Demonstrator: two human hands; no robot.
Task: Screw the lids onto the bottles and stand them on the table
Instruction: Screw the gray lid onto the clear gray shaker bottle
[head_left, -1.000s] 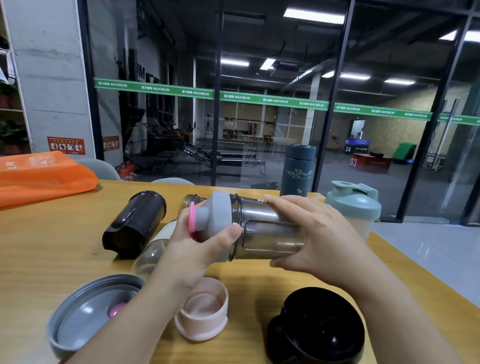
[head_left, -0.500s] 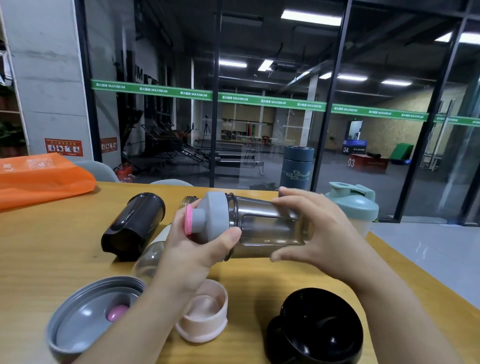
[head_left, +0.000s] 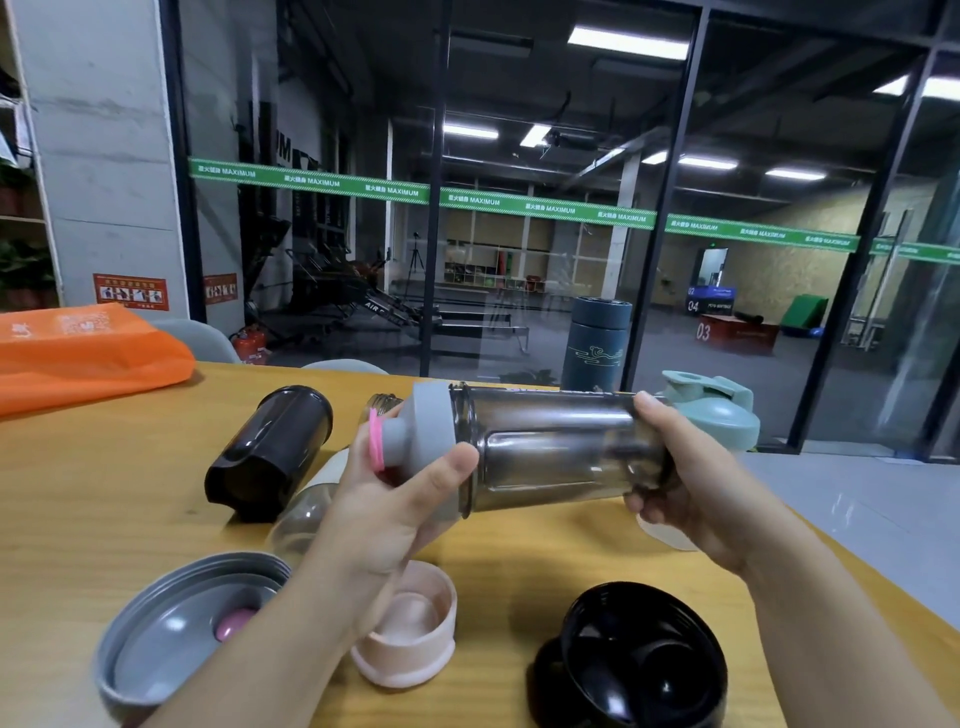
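Wooden table (head_left: 104, 499) carries three loose lids, grey (head_left: 182, 629), pink (head_left: 410, 631) and black (head_left: 634, 660), two lying bottles and two standing capped ones. Above it, left hand (head_left: 384, 514) grips the grey lid (head_left: 428, 431) on one smoky bottle (head_left: 556, 447) held sideways; right hand (head_left: 691, 483) clasps its base.

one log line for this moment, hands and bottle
step: screwing lid | left hand: grips grey lid | right hand: holds smoky bottle sideways above table | standing: no

Left hand (head_left: 395, 499) gripped grey lid (head_left: 428, 431) of smoky bottle (head_left: 556, 447), held sideways above tabletop (head_left: 104, 483); right hand (head_left: 691, 483) clasped base.
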